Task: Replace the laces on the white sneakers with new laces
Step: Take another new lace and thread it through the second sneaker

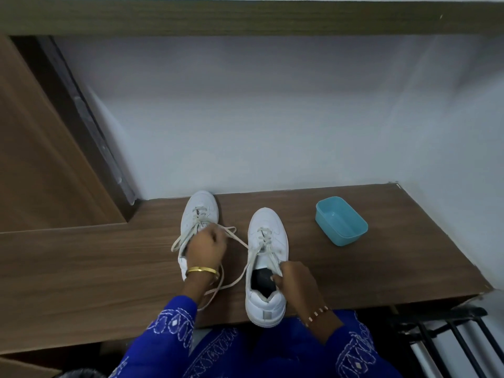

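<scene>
The left hand (pixel 206 248) pinches a lace (pixel 237 237) over the left sneaker (pixel 200 214); the right hand (pixel 296 279) grips the right sneaker (pixel 266 271) lace on the table (pixel 109 257). Pull slowly, one hole each time

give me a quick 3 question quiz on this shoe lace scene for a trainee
1. True or false: the light blue plastic tub on the brown wooden bench has laces in it.
2. Which white sneaker is the right hand holding a lace of? A) the white sneaker nearer the wall B) the white sneaker nearer the bench's front edge
3. Fill in: the left hand, with a gold bangle on its wrist, grips a loose cream ____.

Key: 1 false, the tub looks empty; 2 B; 3 lace.
</scene>
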The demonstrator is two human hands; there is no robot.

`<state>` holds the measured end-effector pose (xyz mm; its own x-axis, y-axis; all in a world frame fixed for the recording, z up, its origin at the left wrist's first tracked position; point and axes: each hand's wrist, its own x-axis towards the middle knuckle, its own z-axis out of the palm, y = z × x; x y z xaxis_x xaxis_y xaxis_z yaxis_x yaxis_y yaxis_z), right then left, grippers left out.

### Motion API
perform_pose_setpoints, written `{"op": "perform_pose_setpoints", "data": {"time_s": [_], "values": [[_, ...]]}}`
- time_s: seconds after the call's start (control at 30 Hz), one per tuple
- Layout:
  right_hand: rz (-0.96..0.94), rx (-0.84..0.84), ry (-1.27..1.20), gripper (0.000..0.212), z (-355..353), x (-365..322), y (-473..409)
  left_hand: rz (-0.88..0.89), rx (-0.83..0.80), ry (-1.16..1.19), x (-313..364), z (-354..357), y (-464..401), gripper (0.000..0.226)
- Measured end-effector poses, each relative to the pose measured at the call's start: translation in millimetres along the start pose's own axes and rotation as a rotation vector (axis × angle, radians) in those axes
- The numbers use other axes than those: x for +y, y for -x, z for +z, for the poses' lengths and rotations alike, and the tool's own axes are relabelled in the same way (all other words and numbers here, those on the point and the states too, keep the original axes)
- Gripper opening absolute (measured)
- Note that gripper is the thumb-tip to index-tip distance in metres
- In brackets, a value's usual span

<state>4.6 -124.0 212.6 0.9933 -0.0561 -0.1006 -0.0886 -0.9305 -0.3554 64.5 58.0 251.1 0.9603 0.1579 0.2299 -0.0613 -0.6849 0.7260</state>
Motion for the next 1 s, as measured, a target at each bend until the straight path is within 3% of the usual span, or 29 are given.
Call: {"op": "perform_pose_setpoints", "data": {"time_s": [0.1, 0.17, 0.3, 0.37, 0.43, 0.53, 0.6, 0.8, 1.0], "values": [[0.006, 0.002, -0.02, 0.029, 0.8, 2.9, -1.1, -0.117, 0.286, 0.373, -1.5, -16.4, -16.6, 0.031], [0.003, -0.005, -0.029, 0.026, -0.1, 3.9, -1.5, -0.169, 0.299, 0.518, 1.0, -18.4, -23.5, 0.039], [0.001, -0.017, -0.012, 0.023, -2.7, 2.5, -2.3, -0.487, 0.006, 1.205, 10.3, -15.5, -25.1, 0.033], [0.01, -0.021, -0.011, 0.028, -3.3, 2.7, -2.5, -0.66, -0.127, 1.351, 14.2, -14.0, -21.7, 0.037], [0.008, -0.02, -0.016, 0.029, -2.5, 3.3, -3.1, -0.663, -0.218, 1.118, 15.0, -14.7, -20.7, 0.035], [0.012, -0.022, -0.014, 0.029, -1.0, 2.5, -3.4, -0.463, -0.41, 0.362, 6.8, -13.9, -20.3, 0.038], [0.018, -0.025, -0.028, 0.029, 1.3, 2.1, -4.3, -0.407, -0.553, 0.08, 0.5, -9.5, -16.6, 0.04], [0.005, -0.002, -0.028, 0.027, 1.1, 2.8, -4.3, -0.164, -0.652, -0.306, 14.4, 9.8, 2.3, 0.036], [-0.018, 0.047, -0.042, 0.023, 1.1, 4.9, -3.1, -0.144, -0.714, -0.428, 7.8, 25.6, 12.8, 0.037]]}}
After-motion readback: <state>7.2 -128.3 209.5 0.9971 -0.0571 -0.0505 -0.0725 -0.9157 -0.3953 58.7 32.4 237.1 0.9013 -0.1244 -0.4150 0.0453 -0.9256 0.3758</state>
